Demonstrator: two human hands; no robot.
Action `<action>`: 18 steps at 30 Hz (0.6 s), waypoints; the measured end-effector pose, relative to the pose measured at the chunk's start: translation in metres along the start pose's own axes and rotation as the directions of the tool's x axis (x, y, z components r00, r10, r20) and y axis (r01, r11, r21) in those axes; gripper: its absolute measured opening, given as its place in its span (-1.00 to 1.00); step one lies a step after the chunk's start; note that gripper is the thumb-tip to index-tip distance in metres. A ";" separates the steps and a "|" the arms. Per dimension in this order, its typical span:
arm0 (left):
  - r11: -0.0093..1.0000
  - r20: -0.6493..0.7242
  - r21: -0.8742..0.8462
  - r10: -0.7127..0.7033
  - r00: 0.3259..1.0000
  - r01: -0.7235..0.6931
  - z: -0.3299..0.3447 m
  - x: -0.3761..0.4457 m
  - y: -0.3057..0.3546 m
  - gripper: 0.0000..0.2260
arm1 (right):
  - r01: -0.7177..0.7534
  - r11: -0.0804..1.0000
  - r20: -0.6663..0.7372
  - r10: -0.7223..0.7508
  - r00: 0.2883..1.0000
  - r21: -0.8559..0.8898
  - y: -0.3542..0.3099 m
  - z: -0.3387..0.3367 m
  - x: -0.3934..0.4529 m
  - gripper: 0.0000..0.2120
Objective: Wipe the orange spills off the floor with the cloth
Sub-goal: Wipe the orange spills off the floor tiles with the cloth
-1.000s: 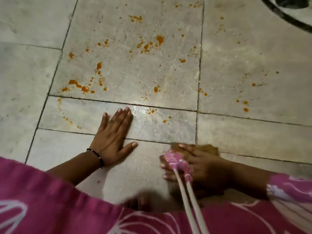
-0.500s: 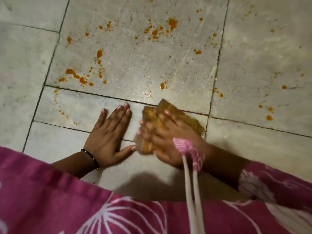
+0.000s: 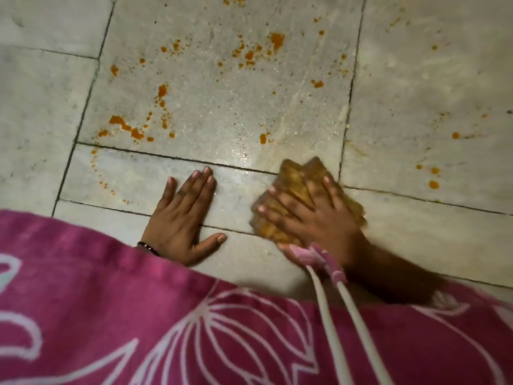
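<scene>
Head view: right hand (image 3: pixel 319 218), fingers spread wide, presses the cloth (image 3: pixel 299 195) flat on the floor (image 3: pixel 416 232) across a tile joint. Left hand (image 3: pixel 183 220) lies palm-down beside it, fingers together, thumb out. Spills (image 3: pixel 130 129) dot the tiles beyond both hands; nearer tiles look bare.
</scene>
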State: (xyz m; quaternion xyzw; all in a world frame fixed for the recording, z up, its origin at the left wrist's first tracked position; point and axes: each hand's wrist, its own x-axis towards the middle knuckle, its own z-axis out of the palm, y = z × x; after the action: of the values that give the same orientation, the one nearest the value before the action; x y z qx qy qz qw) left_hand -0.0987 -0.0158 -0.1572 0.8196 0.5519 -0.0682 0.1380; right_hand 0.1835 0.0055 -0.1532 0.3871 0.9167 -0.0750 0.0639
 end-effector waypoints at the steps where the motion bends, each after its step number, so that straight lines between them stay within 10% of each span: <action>1: 1.000 0.000 -0.001 -0.001 1.000 0.001 0.000 0.000 0.001 -0.20 | -0.024 1.000 0.015 0.024 1.000 0.010 0.009 -0.004 0.014 -0.40; 8: 0.999 -0.078 -0.039 -0.001 0.997 -0.003 -0.004 0.006 0.011 -0.19 | -0.559 0.829 0.006 0.559 0.829 0.025 0.083 -0.012 -0.060 -0.36; 18: 0.817 0.013 0.111 0.569 0.823 -0.566 -0.005 0.107 0.089 -0.20 | -0.453 0.889 0.117 0.444 0.888 0.067 0.072 0.007 -0.155 -0.43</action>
State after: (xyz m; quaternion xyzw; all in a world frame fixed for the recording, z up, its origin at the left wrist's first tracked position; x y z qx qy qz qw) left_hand 0.0242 0.0493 -0.1673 0.9537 0.2797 -0.0458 0.1010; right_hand 0.3424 -0.0548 -0.1394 0.5868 0.7937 -0.1195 0.1065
